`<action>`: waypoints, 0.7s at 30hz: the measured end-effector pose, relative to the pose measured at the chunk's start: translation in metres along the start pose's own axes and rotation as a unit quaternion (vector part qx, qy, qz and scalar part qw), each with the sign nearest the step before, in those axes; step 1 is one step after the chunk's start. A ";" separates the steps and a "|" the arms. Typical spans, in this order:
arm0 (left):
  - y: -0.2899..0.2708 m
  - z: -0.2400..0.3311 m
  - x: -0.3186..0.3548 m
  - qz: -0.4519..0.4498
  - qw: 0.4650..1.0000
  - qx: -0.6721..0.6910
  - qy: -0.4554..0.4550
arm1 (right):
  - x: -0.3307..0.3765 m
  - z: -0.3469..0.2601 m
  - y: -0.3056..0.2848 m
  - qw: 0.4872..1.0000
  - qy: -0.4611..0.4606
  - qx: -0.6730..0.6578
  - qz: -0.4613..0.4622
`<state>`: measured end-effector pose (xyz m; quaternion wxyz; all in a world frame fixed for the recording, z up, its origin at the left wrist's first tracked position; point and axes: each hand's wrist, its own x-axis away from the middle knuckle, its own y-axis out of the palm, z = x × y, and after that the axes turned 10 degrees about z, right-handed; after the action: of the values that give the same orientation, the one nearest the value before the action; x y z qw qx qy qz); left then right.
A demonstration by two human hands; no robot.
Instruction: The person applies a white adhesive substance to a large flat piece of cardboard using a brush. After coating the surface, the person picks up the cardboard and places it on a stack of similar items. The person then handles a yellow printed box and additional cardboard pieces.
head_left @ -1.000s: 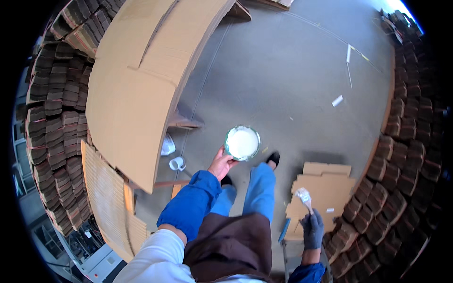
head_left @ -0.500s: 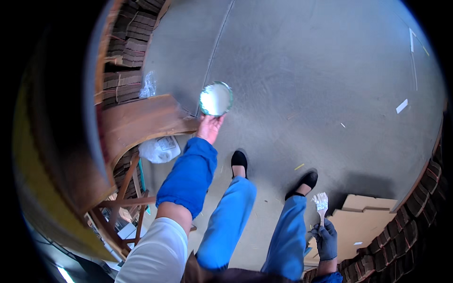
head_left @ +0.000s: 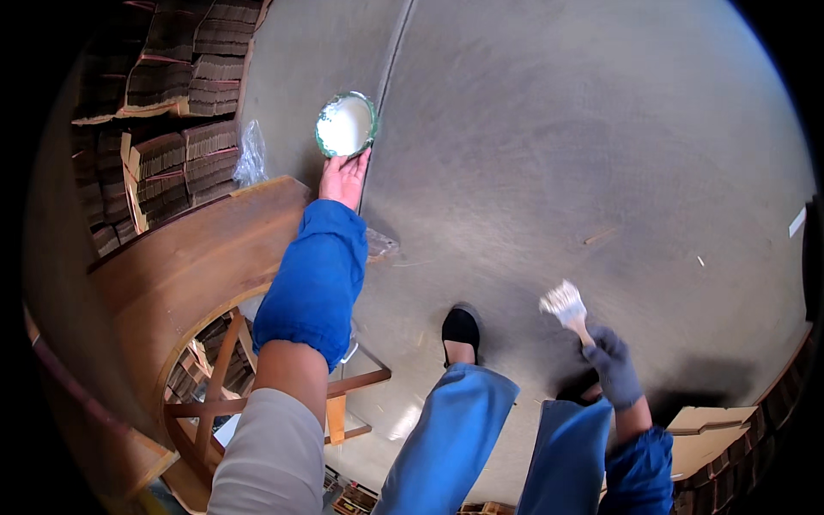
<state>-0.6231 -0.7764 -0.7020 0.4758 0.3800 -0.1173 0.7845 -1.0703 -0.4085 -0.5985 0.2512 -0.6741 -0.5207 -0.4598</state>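
My bare left hand (head_left: 344, 178), its arm in a blue sleeve cover, holds a round green-rimmed bowl (head_left: 347, 125) from its near side. Something white and wet-looking fills the bowl, and white smears cover the rim. Below the bowl lies the grey floor. On the right, my right hand (head_left: 614, 369) wears a grey glove and is closed round the handle of a flat paintbrush (head_left: 565, 304). Its bristles are caked white and point up and to the left, well apart from the bowl.
A curved wooden bench or table (head_left: 206, 245) on brown legs stands at my left. Bundled stacks of brown cardboard (head_left: 210, 146) rise behind it, beside a clear plastic bag (head_left: 251, 154). Flat cardboard (head_left: 708, 438) lies at the lower right. Small scraps dot the floor.
My left hand has carried the bowl farther forward and left. My right hand has come up with the brush, which now tilts left. The view has shifted, showing more of the wooden bench.
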 end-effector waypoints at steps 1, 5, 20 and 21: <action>-0.001 -0.001 -0.002 0.003 1.000 0.006 0.005 | -0.025 -0.009 0.015 1.000 -0.013 0.002 -0.020; -0.018 -0.001 -0.001 -0.021 0.999 0.026 0.023 | -0.119 -0.058 0.108 0.988 -0.107 0.009 -0.109; 0.004 -0.054 0.021 0.061 0.991 0.108 0.048 | -0.244 -0.109 0.332 0.868 -0.346 0.333 0.125; 0.003 -0.054 0.019 0.055 0.993 0.094 0.051 | -0.243 -0.109 0.330 0.865 -0.354 0.327 0.136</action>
<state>-0.6566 -0.7358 -0.7247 0.3997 0.3756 -0.0387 0.8353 -0.8101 -0.7219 -0.7171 0.3161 -0.7351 -0.5981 0.0457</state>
